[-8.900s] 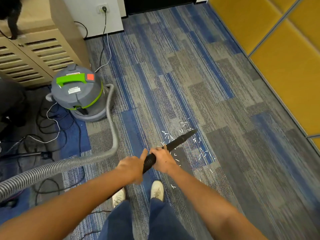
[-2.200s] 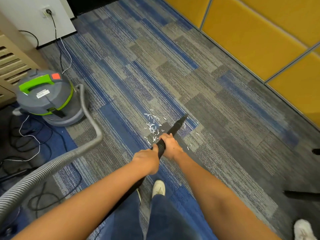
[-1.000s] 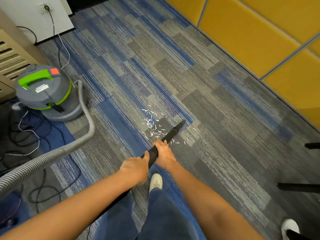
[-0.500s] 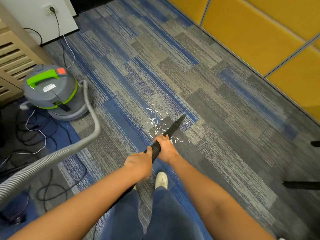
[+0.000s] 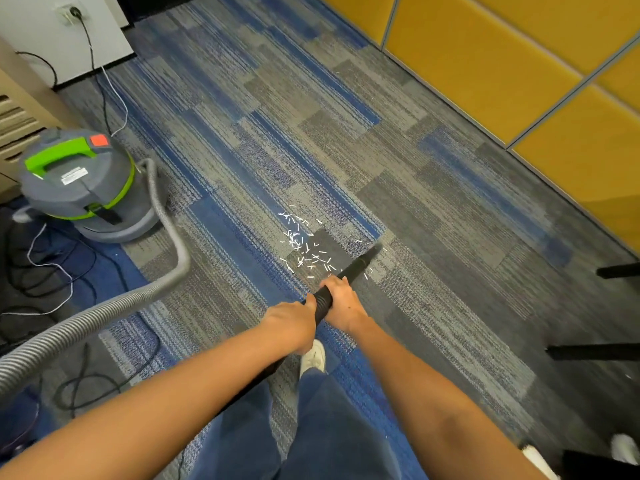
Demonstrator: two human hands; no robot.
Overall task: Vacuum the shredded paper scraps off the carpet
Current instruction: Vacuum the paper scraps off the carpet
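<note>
Fingers of the left hand (image 5: pixel 291 322) and right hand (image 5: pixel 341 299) are clenching the black wand (image 5: pixel 360 263). Paper scraps (image 5: pixel 304 247) are lying on the carpet (image 5: pixel 450 237) just left of its tip; sweeping sideways too fast may be flicking them away.
</note>
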